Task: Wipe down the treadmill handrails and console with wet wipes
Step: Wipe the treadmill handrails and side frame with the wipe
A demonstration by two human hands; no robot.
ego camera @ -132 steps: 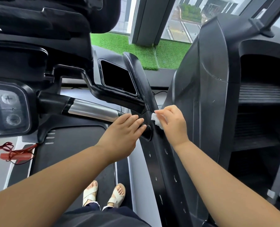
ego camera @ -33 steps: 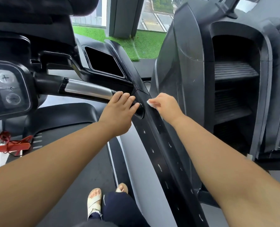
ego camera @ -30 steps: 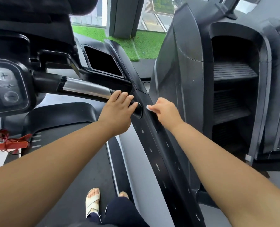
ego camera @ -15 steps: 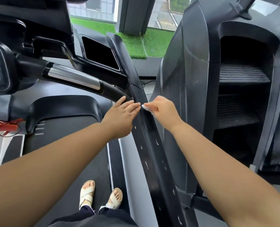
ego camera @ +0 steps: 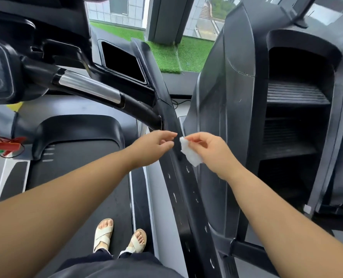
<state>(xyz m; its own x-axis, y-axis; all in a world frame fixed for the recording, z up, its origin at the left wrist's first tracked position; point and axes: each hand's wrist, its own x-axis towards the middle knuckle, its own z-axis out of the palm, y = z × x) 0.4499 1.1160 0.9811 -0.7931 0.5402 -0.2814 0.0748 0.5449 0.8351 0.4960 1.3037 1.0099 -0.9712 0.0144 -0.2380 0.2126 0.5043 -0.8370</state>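
Just in front of the black side handrail (ego camera: 183, 189), a small white wet wipe (ego camera: 190, 154) hangs crumpled and limp. Its top corner is pinched between the thumb and fingertips of the right hand (ego camera: 212, 151), and the rest droops against the rail. The left hand (ego camera: 153, 146) is held out toward it, fingers loosely extended and holding nothing, its fingertips just beside the wipe's top corner; the rail is matte black with a row of small pale marks.
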